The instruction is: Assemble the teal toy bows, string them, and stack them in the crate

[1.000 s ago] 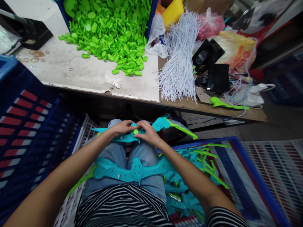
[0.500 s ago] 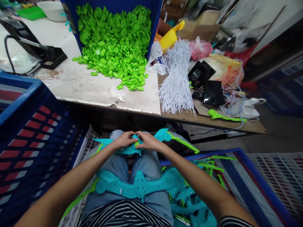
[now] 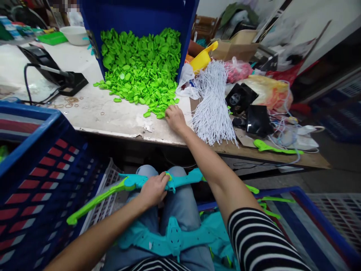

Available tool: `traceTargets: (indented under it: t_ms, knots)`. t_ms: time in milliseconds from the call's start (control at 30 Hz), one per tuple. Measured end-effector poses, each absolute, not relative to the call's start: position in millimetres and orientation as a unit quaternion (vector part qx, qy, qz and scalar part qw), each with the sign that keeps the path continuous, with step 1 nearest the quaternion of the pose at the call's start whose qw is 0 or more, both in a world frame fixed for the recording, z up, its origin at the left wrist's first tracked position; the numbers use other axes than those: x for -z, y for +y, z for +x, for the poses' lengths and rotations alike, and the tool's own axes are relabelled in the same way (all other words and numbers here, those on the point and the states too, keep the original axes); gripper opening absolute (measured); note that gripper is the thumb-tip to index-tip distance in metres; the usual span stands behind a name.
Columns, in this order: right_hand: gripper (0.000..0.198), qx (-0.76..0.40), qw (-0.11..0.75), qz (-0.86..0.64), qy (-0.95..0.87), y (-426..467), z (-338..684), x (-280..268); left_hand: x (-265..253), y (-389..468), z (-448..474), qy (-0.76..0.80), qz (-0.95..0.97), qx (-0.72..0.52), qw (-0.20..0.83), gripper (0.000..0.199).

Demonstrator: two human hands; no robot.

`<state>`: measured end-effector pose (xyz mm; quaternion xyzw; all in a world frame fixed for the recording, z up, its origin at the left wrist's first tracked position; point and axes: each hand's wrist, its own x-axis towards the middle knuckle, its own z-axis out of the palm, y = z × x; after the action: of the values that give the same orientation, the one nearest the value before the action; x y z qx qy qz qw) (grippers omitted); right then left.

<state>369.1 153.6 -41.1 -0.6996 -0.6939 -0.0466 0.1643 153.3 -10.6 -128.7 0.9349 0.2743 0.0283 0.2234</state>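
My left hand (image 3: 154, 190) is closed around the middle of a long turquoise plastic piece (image 3: 183, 180) lying across my knees. A slim green arm (image 3: 98, 201) sticks out from its left end, and a small green part sits at its centre beside my fingertips. On the table, my right hand (image 3: 176, 118) reaches to the near right edge of a heap of small green plastic pieces (image 3: 141, 75). Its fingers are curled down on a piece there, with the fingertips partly hidden. A second turquoise piece (image 3: 158, 241) rests on my lap, nearer to my body.
A tipped blue bin (image 3: 141, 15) holds the green heap. White strings (image 3: 214, 109), a yellow scoop (image 3: 201, 60) and a loose green arm (image 3: 276, 148) lie to its right. Blue crates stand at my left (image 3: 56, 120) and right (image 3: 318, 218), the right one holding turquoise pieces.
My right hand has left the turquoise piece on my knees and moved forward to the green heap. My left hand still holds that piece. The view has tilted up slightly.
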Motion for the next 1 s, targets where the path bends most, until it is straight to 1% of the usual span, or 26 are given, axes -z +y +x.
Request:
traceTargets:
  t_ms: [67, 100, 167, 200, 233, 300, 367, 433, 467, 500, 567, 633, 700, 733, 800, 867, 933, 1000]
  knots:
    - [0.011, -0.004, 0.224, -0.690, -0.689, 150.1, 371.9, 37.2, 108.8, 4.7, 152.9, 0.260, 0.921, -0.006, 0.289, 0.044]
    - [0.007, -0.051, 0.258, -0.689, -0.675, 146.3, 373.9, 34.3, 100.3, 11.4, 152.6, 0.252, 0.911, 0.009, 0.325, 0.039]
    - [0.001, -0.188, 0.309, -0.691, -0.626, 135.6, 379.3, 27.3, 89.6, 22.7, 152.7, 0.238, 0.884, 0.055, 0.399, 0.029]
    - [0.003, -0.264, 0.320, -0.691, -0.592, 129.5, 382.7, 23.8, 87.9, 27.3, 153.4, 0.231, 0.867, 0.083, 0.435, 0.025]
    - [0.005, -0.333, 0.318, -0.690, -0.558, 123.3, 386.6, 20.5, 88.4, 31.3, 154.7, 0.223, 0.848, 0.110, 0.468, 0.024]
    - [0.011, -0.434, 0.286, -0.689, -0.505, 112.2, 395.7, 14.7, 94.3, 37.7, 158.7, 0.211, 0.815, 0.154, 0.517, 0.023]
    - [0.016, -0.476, 0.240, -0.695, -0.482, 105.0, 405.2, 10.2, 102.5, 42.7, 163.7, 0.209, 0.795, 0.174, 0.543, 0.024]
    - [0.016, -0.463, 0.194, -0.715, -0.488, 101.8, 413.1, 7.4, 109.5, 47.0, 168.4, 0.222, 0.787, 0.169, 0.550, 0.027]
    - [0.014, -0.434, 0.171, -0.729, -0.501, 101.1, 415.6, 6.9, 112.2, 49.0, 170.1, 0.229, 0.785, 0.161, 0.552, 0.029]
    - [0.011, -0.389, 0.149, -0.745, -0.520, 100.3, 416.5, 7.2, 114.4, 50.8, 171.4, 0.235, 0.783, 0.154, 0.556, 0.031]
    - [0.005, -0.259, 0.122, -0.772, -0.567, 97.5, 413.5, 10.7, 117.9, 54.0, 172.6, 0.242, 0.773, 0.146, 0.568, 0.034]
    - [0.023, -0.122, 0.126, -0.782, -0.598, 92.3, 404.6, 18.4, 120.7, 56.3, 172.7, 0.245, 0.762, 0.152, 0.580, 0.038]
    - [0.036, -0.033, 0.136, -0.779, -0.611, 85.1, 392.6, 28.9, 123.0, 57.7, 172.4, 0.247, 0.760, 0.162, 0.579, 0.040]
    - [0.037, -0.014, 0.137, -0.776, -0.615, 80.6, 386.4, 34.5, 123.7, 58.0, 172.4, 0.247, 0.760, 0.165, 0.578, 0.041]
    - [0.029, 0.004, 0.150, -0.767, -0.624, 67.7, 374.5, 45.1, 124.5, 58.4, 172.4, 0.243, 0.762, 0.165, 0.576, 0.044]
    - [0.025, 0.007, 0.200, -0.734, -0.648, 45.1, 362.5, 54.8, 124.6, 58.8, 172.5, 0.242, 0.766, 0.163, 0.573, 0.046]
    - [0.024, -0.011, 0.259, -0.670, -0.696, 10.0, 348.8, 65.3, 124.6, 59.0, 172.5, 0.239, 0.772, 0.160, 0.567, 0.046]
    - [0.025, -0.038, 0.281, -0.603, -0.746, -34.1, 333.7, 78.5, 125.0, 59.0, 172.6, 0.239, 0.775, 0.158, 0.563, 0.045]
